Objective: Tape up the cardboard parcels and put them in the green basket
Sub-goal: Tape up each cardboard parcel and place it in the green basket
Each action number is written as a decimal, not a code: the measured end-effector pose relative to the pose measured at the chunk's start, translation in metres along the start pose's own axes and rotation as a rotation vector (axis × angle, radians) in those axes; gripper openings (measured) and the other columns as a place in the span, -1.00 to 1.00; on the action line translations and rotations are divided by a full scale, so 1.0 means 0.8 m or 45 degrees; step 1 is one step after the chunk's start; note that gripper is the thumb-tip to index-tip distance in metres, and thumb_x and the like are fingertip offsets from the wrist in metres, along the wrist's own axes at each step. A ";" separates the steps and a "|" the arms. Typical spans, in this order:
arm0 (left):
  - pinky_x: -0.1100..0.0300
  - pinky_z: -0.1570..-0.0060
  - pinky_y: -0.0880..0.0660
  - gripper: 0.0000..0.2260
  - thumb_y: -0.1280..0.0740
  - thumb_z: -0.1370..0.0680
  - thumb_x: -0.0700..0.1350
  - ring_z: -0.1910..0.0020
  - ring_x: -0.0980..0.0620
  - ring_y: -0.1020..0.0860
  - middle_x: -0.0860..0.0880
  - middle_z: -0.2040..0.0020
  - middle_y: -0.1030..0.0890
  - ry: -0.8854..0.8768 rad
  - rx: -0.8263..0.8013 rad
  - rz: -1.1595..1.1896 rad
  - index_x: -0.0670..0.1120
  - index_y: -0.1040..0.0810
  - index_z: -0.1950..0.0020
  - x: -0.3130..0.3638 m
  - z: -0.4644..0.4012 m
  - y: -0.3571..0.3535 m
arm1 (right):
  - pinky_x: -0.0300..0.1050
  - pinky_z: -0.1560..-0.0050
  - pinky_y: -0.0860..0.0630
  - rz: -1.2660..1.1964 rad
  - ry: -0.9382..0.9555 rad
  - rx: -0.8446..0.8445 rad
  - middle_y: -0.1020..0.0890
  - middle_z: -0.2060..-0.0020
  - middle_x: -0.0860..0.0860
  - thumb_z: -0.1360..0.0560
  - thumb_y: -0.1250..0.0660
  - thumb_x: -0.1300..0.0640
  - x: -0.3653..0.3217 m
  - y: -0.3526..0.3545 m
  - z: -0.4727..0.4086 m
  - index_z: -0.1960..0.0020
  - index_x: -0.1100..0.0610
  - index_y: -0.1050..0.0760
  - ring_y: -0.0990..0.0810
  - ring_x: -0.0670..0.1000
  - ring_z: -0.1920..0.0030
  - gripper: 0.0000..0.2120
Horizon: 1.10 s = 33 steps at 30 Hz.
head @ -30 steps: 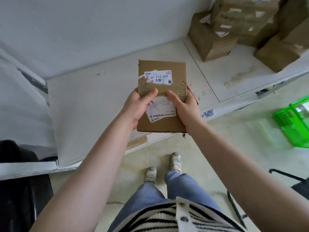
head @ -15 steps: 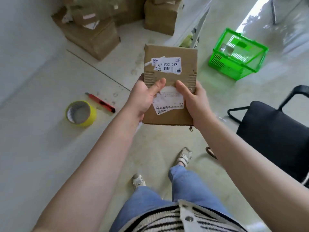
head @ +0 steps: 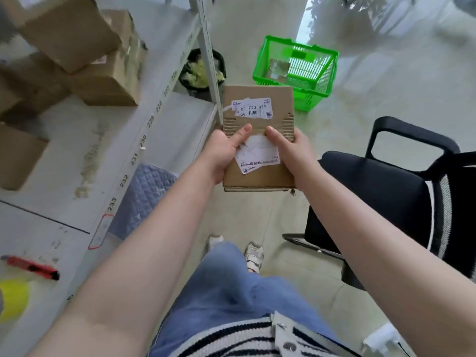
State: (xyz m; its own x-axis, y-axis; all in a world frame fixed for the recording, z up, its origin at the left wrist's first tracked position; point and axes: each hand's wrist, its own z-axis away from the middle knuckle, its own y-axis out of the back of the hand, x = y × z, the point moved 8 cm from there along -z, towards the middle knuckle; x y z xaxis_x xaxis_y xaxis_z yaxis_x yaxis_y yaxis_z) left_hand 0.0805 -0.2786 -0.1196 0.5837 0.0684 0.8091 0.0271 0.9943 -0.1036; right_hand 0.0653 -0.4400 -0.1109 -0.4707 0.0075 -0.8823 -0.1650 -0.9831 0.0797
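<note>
Since a second ago we've swung round; green basket point(head: 296, 70) now sits at twelve o'clock. Both hands, left hand point(head: 224, 153) and right hand point(head: 291, 150), grip the parcel point(head: 257, 135). Releasing it early risks missing the basket.

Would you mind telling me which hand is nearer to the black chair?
Right. The right hand grips the parcel on the side facing the black chair; the left hand grips the far side.
</note>
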 end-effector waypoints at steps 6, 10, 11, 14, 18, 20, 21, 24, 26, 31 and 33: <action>0.05 0.13 -0.64 -0.67 -0.40 -0.55 -0.01 0.11 -0.12 -0.69 -0.18 0.04 -0.69 0.063 -0.091 -0.080 -0.25 -0.59 -0.16 0.028 -0.104 -0.073 | 0.01 -0.09 -0.60 -0.027 -0.049 0.071 -0.70 0.03 -0.03 -0.49 -0.43 -0.01 -0.016 0.060 -0.099 -0.02 -0.02 -0.57 -0.68 -0.02 0.02 -0.86; 0.03 0.05 -0.63 -0.68 -0.39 -0.56 -0.04 0.12 -0.10 -0.66 -0.17 0.01 -0.67 0.107 -0.160 -0.099 -0.23 -0.57 -0.20 0.053 -0.185 -0.110 | -0.22 0.18 -0.57 -0.042 -0.093 0.138 -0.68 0.23 -0.19 -0.48 -0.44 -0.02 -0.026 0.086 -0.181 0.10 -0.06 -0.55 -0.66 -0.21 0.22 -0.91; 0.04 0.05 -0.63 -0.70 -0.39 -0.56 -0.04 0.13 -0.09 -0.66 -0.16 0.02 -0.67 0.122 -0.183 -0.106 -0.22 -0.57 -0.19 0.062 -0.207 -0.119 | -0.24 0.20 -0.56 -0.045 -0.104 0.156 -0.67 0.24 -0.20 -0.49 -0.44 -0.02 -0.030 0.090 -0.203 0.12 -0.07 -0.55 -0.65 -0.22 0.23 -0.92; 0.15 0.17 -0.63 -0.73 -0.38 -0.57 -0.05 0.23 0.00 -0.65 -0.09 0.12 -0.67 0.163 -0.227 -0.140 -0.20 -0.58 -0.16 0.092 -0.276 -0.141 | -0.17 0.08 -0.60 -0.039 -0.132 0.198 -0.69 0.11 -0.09 -0.49 -0.44 -0.01 -0.050 0.101 -0.271 0.09 -0.05 -0.56 -0.67 -0.12 0.13 -0.92; 0.24 0.33 -0.59 -0.83 -0.39 -0.56 -0.05 0.35 0.09 -0.65 0.00 0.25 -0.68 0.188 -0.246 -0.199 -0.15 -0.60 -0.01 0.139 -0.363 -0.171 | -0.05 -0.07 -0.59 -0.065 -0.168 0.257 -0.70 0.03 -0.02 -0.48 -0.44 -0.03 -0.079 0.119 -0.361 -0.05 0.02 -0.59 -0.67 0.00 0.00 -0.80; 0.27 0.35 -0.57 -0.87 -0.39 -0.56 -0.05 0.35 0.12 -0.65 0.04 0.28 -0.68 0.186 -0.265 -0.204 -0.12 -0.59 0.01 0.162 -0.403 -0.188 | -0.05 -0.08 -0.59 -0.071 -0.173 0.278 -0.70 0.04 -0.05 -0.47 -0.44 -0.05 -0.093 0.129 -0.402 -0.08 0.03 -0.60 -0.67 -0.01 0.00 -0.76; 0.27 0.34 -0.57 -0.87 -0.39 -0.56 -0.05 0.34 0.12 -0.65 0.03 0.26 -0.68 0.185 -0.270 -0.205 -0.11 -0.59 0.00 0.172 -0.421 -0.197 | -0.04 -0.09 -0.59 -0.077 -0.175 0.280 -0.70 0.05 -0.07 -0.47 -0.44 -0.05 -0.099 0.134 -0.422 -0.07 0.02 -0.60 -0.67 -0.02 0.00 -0.78; 0.25 0.29 -0.58 -0.86 -0.39 -0.56 -0.05 0.29 0.09 -0.66 -0.01 0.19 -0.68 0.200 -0.268 -0.212 -0.11 -0.60 -0.03 0.192 -0.478 -0.222 | 0.00 -0.13 -0.58 -0.085 -0.178 0.280 -0.70 0.06 -0.06 -0.48 -0.45 -0.02 -0.117 0.151 -0.482 -0.05 0.03 -0.60 -0.67 -0.03 0.01 -0.80; 0.27 0.31 -0.58 -0.89 -0.39 -0.57 -0.06 0.31 0.11 -0.65 0.00 0.19 -0.68 0.207 -0.263 -0.214 -0.09 -0.61 0.01 0.203 -0.517 -0.240 | 0.02 -0.15 -0.57 -0.105 -0.196 0.265 -0.69 0.02 -0.02 -0.48 -0.44 0.00 -0.125 0.162 -0.526 -0.10 0.06 -0.59 -0.66 0.00 -0.01 -0.77; 0.21 0.19 -0.57 -0.84 -0.39 -0.56 -0.04 0.23 0.08 -0.65 0.00 0.13 -0.68 0.240 -0.200 -0.255 -0.10 -0.60 -0.06 0.224 -0.623 -0.283 | -0.07 -0.09 -0.59 -0.071 -0.262 0.211 -0.69 -0.01 -0.01 -0.50 -0.42 -0.02 -0.135 0.192 -0.639 -0.14 0.08 -0.58 -0.66 0.00 -0.04 -0.73; 0.18 0.08 -0.58 -0.78 -0.39 -0.56 -0.04 0.15 0.05 -0.65 -0.05 0.04 -0.68 0.250 -0.191 -0.271 -0.13 -0.59 -0.13 0.225 -0.664 -0.303 | -0.10 -0.05 -0.59 -0.067 -0.293 0.197 -0.69 0.01 -0.03 -0.50 -0.42 0.00 -0.134 0.207 -0.682 -0.11 0.06 -0.59 -0.66 0.01 -0.05 -0.77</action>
State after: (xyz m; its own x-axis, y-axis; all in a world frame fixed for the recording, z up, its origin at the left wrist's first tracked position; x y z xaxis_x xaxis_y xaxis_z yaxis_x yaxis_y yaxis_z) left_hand 0.6102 -0.5507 -0.2567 0.6972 -0.1718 0.6960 0.2762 0.9603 -0.0396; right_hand 0.5611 -0.7038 -0.2565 -0.6395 0.1169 -0.7598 -0.3169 -0.9406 0.1220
